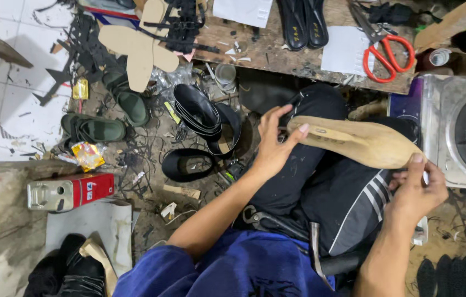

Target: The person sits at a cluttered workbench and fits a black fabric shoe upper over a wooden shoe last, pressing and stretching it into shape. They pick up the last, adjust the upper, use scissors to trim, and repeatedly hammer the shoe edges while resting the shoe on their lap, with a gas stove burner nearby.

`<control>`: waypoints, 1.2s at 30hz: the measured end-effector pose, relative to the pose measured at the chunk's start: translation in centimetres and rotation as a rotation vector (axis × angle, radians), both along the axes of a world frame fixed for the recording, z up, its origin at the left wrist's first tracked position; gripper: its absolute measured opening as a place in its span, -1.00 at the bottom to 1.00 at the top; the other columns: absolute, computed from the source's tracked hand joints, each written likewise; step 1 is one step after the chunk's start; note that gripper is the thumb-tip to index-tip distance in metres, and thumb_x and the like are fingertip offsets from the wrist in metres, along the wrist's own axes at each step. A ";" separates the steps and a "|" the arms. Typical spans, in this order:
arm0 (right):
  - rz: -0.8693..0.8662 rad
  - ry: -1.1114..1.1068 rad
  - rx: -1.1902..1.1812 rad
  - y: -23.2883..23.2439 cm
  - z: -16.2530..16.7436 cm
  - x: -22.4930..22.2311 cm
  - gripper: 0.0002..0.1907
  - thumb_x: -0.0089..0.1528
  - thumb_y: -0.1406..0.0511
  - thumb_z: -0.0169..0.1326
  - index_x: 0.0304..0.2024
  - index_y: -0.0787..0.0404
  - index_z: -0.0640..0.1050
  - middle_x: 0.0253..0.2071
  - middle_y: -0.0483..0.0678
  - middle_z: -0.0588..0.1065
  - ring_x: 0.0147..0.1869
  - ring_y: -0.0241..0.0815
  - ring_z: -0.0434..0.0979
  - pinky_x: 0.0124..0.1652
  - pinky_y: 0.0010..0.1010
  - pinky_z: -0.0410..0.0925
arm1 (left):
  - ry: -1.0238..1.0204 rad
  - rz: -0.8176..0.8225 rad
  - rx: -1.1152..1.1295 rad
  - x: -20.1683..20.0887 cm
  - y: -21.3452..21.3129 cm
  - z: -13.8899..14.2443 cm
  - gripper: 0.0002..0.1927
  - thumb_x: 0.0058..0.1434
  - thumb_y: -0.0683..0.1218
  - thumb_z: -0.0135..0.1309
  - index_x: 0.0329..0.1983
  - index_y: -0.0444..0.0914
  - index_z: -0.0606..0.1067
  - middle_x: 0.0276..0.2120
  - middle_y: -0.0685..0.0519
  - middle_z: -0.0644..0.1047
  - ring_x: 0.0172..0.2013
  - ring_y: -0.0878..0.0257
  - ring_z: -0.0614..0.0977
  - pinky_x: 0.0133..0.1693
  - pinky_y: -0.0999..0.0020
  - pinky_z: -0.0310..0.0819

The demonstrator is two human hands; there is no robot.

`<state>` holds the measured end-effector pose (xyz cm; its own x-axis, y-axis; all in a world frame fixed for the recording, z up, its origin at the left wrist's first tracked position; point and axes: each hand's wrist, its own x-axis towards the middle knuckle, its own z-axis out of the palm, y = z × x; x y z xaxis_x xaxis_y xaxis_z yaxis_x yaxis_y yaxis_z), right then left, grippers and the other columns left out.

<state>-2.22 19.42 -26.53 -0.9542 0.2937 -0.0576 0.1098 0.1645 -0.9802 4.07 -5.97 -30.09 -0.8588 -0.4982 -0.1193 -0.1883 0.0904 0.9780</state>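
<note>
Head view looks down on a person sitting with a tan sole (357,142) held over the lap. Left hand (272,142) is half open, fingers spread, and its fingertips touch the narrow end of the sole. Right hand (417,192) is closed on the wider end, thumb on top. Just right of it stands a metal stove (453,132). On the wooden worktop (277,52) above lie red scissors (388,52) and black soles (303,22). Green sandals (112,113) lie on the dirty floor, well apart from the hands.
</note>
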 end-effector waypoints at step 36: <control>0.185 0.077 0.435 -4.5 -15.6 11.1 -0.83 0.53 0.41 0.18 -0.11 0.42 0.50 -0.41 -0.12 0.45 -0.45 -0.50 0.29 -0.41 -0.68 0.12 | -0.546 0.080 -0.494 12.0 -15.6 -31.1 -0.82 0.30 -0.10 0.08 -0.14 -0.30 0.55 -0.17 -0.21 0.54 -0.09 -0.21 0.55 -0.05 -0.03 0.43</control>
